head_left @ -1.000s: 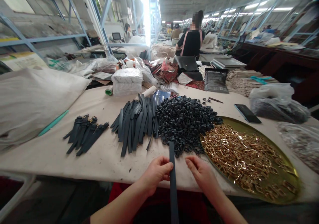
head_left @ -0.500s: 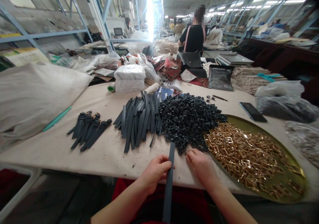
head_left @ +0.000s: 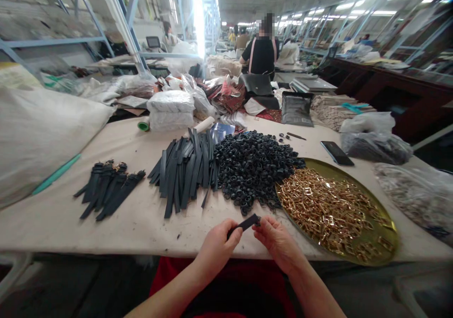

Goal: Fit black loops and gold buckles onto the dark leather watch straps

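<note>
My left hand point(head_left: 218, 242) pinches a dark strap point(head_left: 247, 222) just above the table's near edge. At the strap's far end, my right hand point(head_left: 278, 240) closes its fingertips round a small black loop point(head_left: 257, 221). Whether the loop is on the strap end cannot be made out. Beyond my hands lies a heap of black loops point(head_left: 247, 167), with a pile of loose dark straps point(head_left: 187, 167) to its left. On the right, gold buckles point(head_left: 329, 214) fill an oval brass-coloured tray point(head_left: 387, 242). A smaller bunch of straps with metal fittings point(head_left: 109, 186) lies at the left.
A phone point(head_left: 337, 153) and a thin dark tool point(head_left: 296, 136) lie behind the tray. Plastic-wrapped packs point(head_left: 171, 110) and bags line the table's back. A large white sack point(head_left: 46, 134) covers the left side. A person point(head_left: 262, 54) is farther off, facing away.
My right hand has left the heap's edge with a loop and met the strap's end. The strap is now tilted to the right. The whole view has shifted slightly.
</note>
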A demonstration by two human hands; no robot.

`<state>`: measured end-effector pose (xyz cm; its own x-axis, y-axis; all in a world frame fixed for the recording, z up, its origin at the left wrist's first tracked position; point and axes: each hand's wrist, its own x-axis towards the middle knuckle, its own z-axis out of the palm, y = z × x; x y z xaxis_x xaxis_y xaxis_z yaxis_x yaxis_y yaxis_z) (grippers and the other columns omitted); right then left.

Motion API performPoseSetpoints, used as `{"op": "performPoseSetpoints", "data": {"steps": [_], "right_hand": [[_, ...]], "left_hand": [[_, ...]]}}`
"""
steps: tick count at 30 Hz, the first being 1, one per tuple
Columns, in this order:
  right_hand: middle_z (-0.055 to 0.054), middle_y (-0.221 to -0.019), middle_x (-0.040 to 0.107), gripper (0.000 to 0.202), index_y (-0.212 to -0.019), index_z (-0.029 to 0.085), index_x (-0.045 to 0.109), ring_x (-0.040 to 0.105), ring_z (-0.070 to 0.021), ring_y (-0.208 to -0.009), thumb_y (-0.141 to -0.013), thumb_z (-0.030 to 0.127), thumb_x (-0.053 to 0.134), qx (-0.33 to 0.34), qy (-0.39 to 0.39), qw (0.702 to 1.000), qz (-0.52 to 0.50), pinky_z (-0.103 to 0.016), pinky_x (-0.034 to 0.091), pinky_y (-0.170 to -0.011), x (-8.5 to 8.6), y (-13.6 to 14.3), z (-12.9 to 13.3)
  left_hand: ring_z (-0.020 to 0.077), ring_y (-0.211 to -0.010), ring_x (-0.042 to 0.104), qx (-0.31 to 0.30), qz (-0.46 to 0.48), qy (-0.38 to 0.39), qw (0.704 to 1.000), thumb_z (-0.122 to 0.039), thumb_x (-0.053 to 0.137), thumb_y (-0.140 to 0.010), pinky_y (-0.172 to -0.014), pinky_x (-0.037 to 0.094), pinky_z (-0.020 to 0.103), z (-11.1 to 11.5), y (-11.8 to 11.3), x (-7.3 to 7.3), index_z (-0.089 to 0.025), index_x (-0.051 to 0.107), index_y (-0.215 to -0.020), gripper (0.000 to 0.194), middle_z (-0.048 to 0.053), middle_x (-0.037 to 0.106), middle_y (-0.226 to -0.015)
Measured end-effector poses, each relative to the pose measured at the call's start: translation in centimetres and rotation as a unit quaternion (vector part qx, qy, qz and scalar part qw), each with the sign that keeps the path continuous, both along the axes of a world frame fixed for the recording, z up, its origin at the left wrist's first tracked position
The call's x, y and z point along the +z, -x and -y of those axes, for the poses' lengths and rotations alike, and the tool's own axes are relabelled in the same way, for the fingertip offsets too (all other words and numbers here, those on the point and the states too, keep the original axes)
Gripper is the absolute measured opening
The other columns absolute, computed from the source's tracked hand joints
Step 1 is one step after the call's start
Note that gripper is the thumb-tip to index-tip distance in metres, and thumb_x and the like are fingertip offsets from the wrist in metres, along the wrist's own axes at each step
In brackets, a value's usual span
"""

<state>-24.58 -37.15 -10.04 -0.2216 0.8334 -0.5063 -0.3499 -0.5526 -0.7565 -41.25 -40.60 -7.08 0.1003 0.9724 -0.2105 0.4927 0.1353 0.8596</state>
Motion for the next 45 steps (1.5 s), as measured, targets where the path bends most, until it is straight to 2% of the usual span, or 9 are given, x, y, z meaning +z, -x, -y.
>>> {"op": "performPoseSetpoints", "data": {"steps": [5, 13, 20, 24, 26, 31, 33, 39, 45], "right_hand": [[0.002, -0.069, 0.06, 0.033, -0.082, 0.018, 0.058, 0.056, -0.0096, -0.061, -0.059, 0.037, 0.073, -0.046, -0.063, 0.996, 0.038, -0.022, 0.045, -0.06, -0.4, -0.1, 0.9], [0.002, -0.06, 0.058, 0.03, -0.081, 0.016, 0.06, 0.051, -0.0095, -0.058, -0.063, 0.037, 0.069, 0.07, -0.127, 0.981, 0.129, -0.023, 0.039, -0.06, -0.5, -0.7, 1.5], [0.004, -0.061, 0.052, 0.026, -0.075, 0.015, 0.055, 0.046, -0.0071, -0.056, -0.069, 0.039, 0.064, 0.056, -0.134, 0.986, 0.088, -0.021, 0.037, -0.057, -0.3, 0.0, 2.1], [0.001, -0.066, 0.055, 0.03, -0.084, 0.015, 0.056, 0.049, -0.0105, -0.057, -0.076, 0.044, 0.053, 0.118, -0.178, 0.966, 0.146, -0.024, 0.039, -0.058, -0.6, -0.6, 1.6], [-0.002, -0.071, 0.057, 0.03, -0.085, 0.016, 0.057, 0.052, -0.0139, -0.065, -0.08, 0.043, 0.048, 0.108, -0.255, 0.908, 0.315, -0.026, 0.04, -0.062, -0.1, -2.3, 0.2], [-0.007, -0.085, 0.059, 0.015, -0.086, 0.017, 0.058, 0.054, -0.0186, -0.079, -0.083, 0.023, 0.044, 0.102, -0.356, 0.546, 0.752, -0.029, 0.036, -0.069, 1.5, -7.0, -5.1], [-0.008, -0.081, 0.059, 0.012, -0.078, 0.016, 0.059, 0.054, -0.0202, -0.075, -0.08, 0.02, 0.047, 0.144, -0.36, 0.474, 0.791, -0.03, 0.034, -0.065, 1.8, -7.4, -6.5], [-0.009, -0.078, 0.058, 0.015, -0.073, 0.015, 0.057, 0.053, -0.0202, -0.074, -0.081, 0.018, 0.045, 0.156, -0.377, 0.448, 0.795, -0.031, 0.029, -0.063, 1.4, -7.3, -7.3], [-0.009, -0.077, 0.058, 0.014, -0.07, 0.014, 0.057, 0.053, -0.019, -0.072, -0.08, 0.018, 0.047, 0.149, -0.38, 0.479, 0.778, -0.03, 0.03, -0.062, 1.1, -7.9, -7.8]], "left_hand": [[0.0109, -0.056, 0.043, -0.037, -0.088, 0.005, 0.995, -0.03, 0.038, -0.081, -0.052, 0.024, 0.023, 0.1, -0.3, -0.2, -0.018, 0.05, -0.068, 0.021, -0.003, 0.048, -0.058], [0.0122, -0.054, 0.043, -0.157, -0.171, 0.023, 0.972, -0.03, 0.039, -0.078, -0.049, 0.021, 0.024, -1.0, -0.1, 1.4, -0.018, 0.055, -0.066, 0.024, -0.001, 0.052, -0.058], [0.0083, -0.046, 0.042, -0.168, 0.128, 0.192, 0.958, -0.03, 0.03, -0.083, -0.045, 0.031, 0.02, -0.6, -1.1, 1.1, -0.019, 0.04, -0.116, 0.036, -0.005, 0.048, -0.062], [0.0068, -0.041, 0.028, -0.106, 0.182, 0.147, 0.966, -0.037, 0.034, -0.084, -0.041, 0.023, 0.019, -0.8, -1.3, -0.1, -0.015, 0.037, -0.119, 0.042, -0.009, 0.034, -0.051], [0.0063, -0.039, 0.023, -0.09, 0.206, 0.143, 0.964, -0.041, 0.036, -0.082, -0.039, 0.018, 0.019, -1.1, -1.2, -0.7, -0.014, 0.044, -0.106, 0.037, -0.011, 0.027, -0.047], [0.0053, -0.035, 0.02, -0.049, 0.221, 0.144, 0.963, -0.04, 0.038, -0.078, -0.036, 0.015, 0.019, -1.5, -1.7, -1.1, -0.017, 0.044, -0.078, 0.023, -0.012, 0.023, -0.042], [0.0051, -0.033, 0.02, -0.052, 0.214, 0.143, 0.965, -0.037, 0.037, -0.078, -0.036, 0.016, 0.018, -1.4, -2.0, -0.8, -0.018, 0.044, -0.078, 0.021, -0.013, 0.025, -0.04], [0.0054, -0.034, 0.032, -0.057, 0.162, 0.146, 0.974, -0.034, 0.034, -0.079, -0.035, 0.024, 0.017, -1.1, -1.5, -0.3, -0.018, 0.043, -0.076, 0.019, -0.009, 0.042, -0.047], [0.0054, -0.035, 0.034, -0.059, 0.157, 0.149, 0.975, -0.03, 0.034, -0.078, -0.036, 0.025, 0.017, -1.1, -1.8, -0.2, -0.018, 0.041, -0.074, 0.014, -0.009, 0.043, -0.047]]}}
